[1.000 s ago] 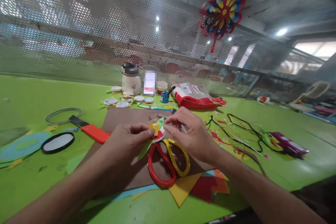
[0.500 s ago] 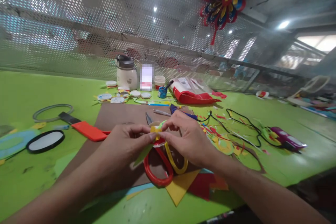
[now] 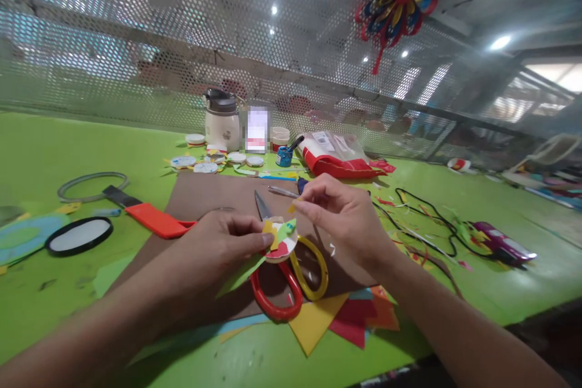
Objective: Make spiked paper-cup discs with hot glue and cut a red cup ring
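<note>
My left hand (image 3: 222, 236) pinches a small round disc (image 3: 287, 246) decorated with yellow, green and red paper pieces. A long light-green strip (image 3: 248, 271) hangs below its fingers. To the right of the disc and slightly higher, my right hand (image 3: 339, 212) holds a tiny yellow scrap (image 3: 293, 207) between thumb and forefinger. Beneath both hands, scissors (image 3: 277, 298) with one red and one yellow handle lie on a brown board (image 3: 191, 197). The blades point away from me and are partly covered by the disc.
Left are an orange-handled tool (image 3: 157, 219) and a black oval ring (image 3: 79, 236). Behind stand a white jug (image 3: 222, 124), a blue paint jar (image 3: 284, 156) and a red-and-clear bag (image 3: 334, 154). Corded purple device (image 3: 502, 242) and scraps lie right; coloured paper (image 3: 318, 318) lies in front.
My right hand has pulled away from the disc, up and to the right, with a yellow scrap in its fingers. My left hand keeps hold of the disc, whose face now shows.
</note>
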Tool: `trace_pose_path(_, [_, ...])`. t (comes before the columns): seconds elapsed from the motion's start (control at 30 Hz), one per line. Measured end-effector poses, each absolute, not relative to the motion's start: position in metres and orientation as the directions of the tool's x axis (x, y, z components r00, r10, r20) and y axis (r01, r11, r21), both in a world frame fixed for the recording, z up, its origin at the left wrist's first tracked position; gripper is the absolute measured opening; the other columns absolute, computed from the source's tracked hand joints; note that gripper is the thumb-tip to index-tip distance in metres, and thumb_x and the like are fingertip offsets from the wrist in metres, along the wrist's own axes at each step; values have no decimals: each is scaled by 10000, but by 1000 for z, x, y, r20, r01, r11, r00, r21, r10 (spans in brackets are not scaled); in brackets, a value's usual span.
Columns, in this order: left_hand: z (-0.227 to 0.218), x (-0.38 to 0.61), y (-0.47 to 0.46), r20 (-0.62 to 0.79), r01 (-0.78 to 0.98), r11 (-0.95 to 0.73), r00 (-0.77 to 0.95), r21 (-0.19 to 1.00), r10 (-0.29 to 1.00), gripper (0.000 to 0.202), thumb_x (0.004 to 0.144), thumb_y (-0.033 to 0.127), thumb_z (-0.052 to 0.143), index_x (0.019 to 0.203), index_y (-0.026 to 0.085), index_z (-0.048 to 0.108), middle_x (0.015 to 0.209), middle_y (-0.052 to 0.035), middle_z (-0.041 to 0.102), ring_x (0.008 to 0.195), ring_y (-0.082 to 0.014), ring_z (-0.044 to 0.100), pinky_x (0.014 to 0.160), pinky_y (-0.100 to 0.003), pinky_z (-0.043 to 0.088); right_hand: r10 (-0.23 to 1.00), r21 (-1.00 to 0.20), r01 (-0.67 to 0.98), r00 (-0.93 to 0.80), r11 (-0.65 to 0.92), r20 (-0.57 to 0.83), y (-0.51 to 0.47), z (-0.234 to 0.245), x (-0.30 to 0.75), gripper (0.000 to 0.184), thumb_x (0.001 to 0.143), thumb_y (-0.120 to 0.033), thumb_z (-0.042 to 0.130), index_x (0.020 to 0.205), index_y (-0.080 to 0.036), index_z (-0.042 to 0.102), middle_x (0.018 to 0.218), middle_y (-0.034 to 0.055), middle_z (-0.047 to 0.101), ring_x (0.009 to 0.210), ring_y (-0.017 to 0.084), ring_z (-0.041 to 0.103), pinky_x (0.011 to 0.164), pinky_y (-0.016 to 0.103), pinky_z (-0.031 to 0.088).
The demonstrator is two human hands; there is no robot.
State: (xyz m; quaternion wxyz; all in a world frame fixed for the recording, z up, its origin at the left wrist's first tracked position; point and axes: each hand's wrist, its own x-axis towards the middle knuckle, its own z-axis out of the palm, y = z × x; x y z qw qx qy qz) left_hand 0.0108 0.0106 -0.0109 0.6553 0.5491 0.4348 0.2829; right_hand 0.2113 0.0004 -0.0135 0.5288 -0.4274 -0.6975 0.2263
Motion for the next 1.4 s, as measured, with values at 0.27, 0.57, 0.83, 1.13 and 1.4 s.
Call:
trace_pose_path(0.27, [-17, 7, 17, -310, 183, 251, 527, 951, 791, 121, 690, 305, 792, 614, 214, 771, 712, -42, 760, 726, -197, 667, 635, -221, 491, 912, -785, 466, -186, 409, 365, -1, -17, 210, 89, 847, -199, 681, 765, -187, 649, 782, -5, 633, 711, 135, 583, 655, 289, 471])
trace_pose_path(0.57, [-19, 9, 18, -311, 229, 222, 516, 948, 798, 146, 644, 338, 795, 571, 221, 746, 681, -49, 742, 746, -253, 694, 592, -258, 527, 907, -740, 524, -248, 421, 340, -2, -25, 208, 84, 849, -173, 680, 774, -197, 648, 799, -7, 657, 731, 137, 604, 657, 277, 474])
trace_pose_path(0.83, [-18, 8, 16, -276, 237, 175, 512, 956, 814, 147, 680, 328, 753, 573, 228, 757, 741, -61, 762, 811, -278, 703, 642, -283, 550, 870, -613, 621, -286, 488, 402, -2, -28, 208, 90, 866, -202, 673, 781, -203, 641, 814, 4, 676, 734, 151, 604, 658, 288, 460])
trace_pose_path(1.13, [-15, 9, 14, -291, 246, 187, 509, 951, 810, 143, 658, 332, 763, 584, 210, 763, 726, -65, 759, 745, -254, 695, 581, -267, 549, 862, -552, 674, -287, 491, 417, -2, -31, 209, 77, 872, -217, 680, 798, -221, 658, 837, 5, 687, 717, 152, 594, 631, 270, 449])
trace_pose_path(1.4, [-14, 9, 16, -300, 258, 186, 532, 948, 792, 147, 651, 340, 775, 605, 203, 750, 733, -52, 744, 780, -250, 691, 621, -277, 558, 864, -557, 675, -267, 484, 427, -2, -33, 208, 83, 874, -215, 685, 796, -213, 654, 823, 13, 685, 723, 155, 604, 666, 273, 465])
